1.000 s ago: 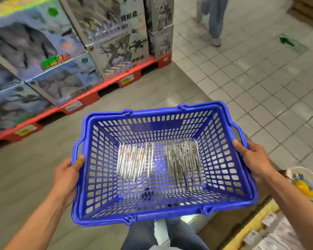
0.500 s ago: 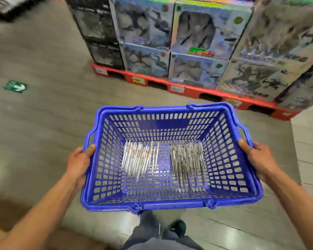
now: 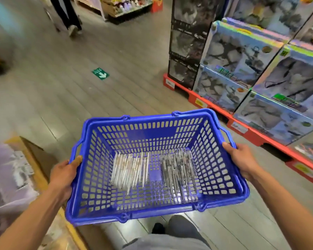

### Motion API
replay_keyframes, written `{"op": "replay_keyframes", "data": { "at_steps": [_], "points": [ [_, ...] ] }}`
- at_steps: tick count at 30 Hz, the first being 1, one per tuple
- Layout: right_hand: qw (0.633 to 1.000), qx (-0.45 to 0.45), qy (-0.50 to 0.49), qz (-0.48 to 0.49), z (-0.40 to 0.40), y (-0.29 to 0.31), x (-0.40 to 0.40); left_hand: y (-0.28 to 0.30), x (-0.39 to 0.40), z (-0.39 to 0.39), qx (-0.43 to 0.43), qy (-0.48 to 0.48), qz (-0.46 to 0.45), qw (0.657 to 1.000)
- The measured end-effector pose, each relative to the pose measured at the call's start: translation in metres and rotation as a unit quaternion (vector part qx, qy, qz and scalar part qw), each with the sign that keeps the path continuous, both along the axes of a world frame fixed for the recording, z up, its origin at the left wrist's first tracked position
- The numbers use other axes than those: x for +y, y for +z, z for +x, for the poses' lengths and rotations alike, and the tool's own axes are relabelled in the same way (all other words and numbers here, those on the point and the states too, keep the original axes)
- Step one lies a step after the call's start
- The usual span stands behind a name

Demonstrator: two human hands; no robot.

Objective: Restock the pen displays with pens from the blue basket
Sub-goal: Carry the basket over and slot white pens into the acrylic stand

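Note:
I carry a blue basket [image 3: 213,156] level in front of me. My left hand [image 3: 63,175] grips its left rim and my right hand [image 3: 242,160] grips its right rim. On the basket floor lie two bunches of pens: pale, clear-bodied pens [image 3: 129,169] on the left and darker silver-grey pens [image 3: 179,171] on the right. No pen display shows in this view.
Stacked toy boxes [image 3: 242,56] on a red pallet [image 3: 257,134] line the right side. A low display with a yellow edge [image 3: 34,168] sits at my lower left. A green arrow sticker [image 3: 100,73] marks the grey floor ahead. A person's legs [image 3: 69,15] stand far up the aisle.
My view has swung left: the toy boxes moved from ahead to the right, and the aisle with the green arrow came in front. Both hands keep their hold on the basket.

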State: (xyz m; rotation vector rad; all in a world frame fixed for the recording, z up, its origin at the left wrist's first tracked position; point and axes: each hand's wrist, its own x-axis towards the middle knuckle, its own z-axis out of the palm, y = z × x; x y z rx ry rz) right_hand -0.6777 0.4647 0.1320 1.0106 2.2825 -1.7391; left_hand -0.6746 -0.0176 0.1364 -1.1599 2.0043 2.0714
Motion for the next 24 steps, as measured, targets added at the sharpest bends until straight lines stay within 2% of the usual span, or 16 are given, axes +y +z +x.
{"op": "replay_keyframes", "data": {
  "at_steps": [7, 16, 24],
  "points": [
    [0.994, 0.0, 0.111, 0.024, -0.13, 0.002, -0.076, -0.005, -0.062, -0.018, -0.021, 0.101, -0.001, 0.995],
    [0.972, -0.006, 0.236, 0.016, -0.31, -0.004, -0.18, -0.015, -0.131, -0.083, -0.043, 0.228, 0.005, 0.973],
    [0.949, -0.016, 0.315, -0.014, -0.437, 0.012, -0.262, -0.007, -0.176, -0.16, -0.036, 0.274, 0.01, 0.961]
  ]
}}
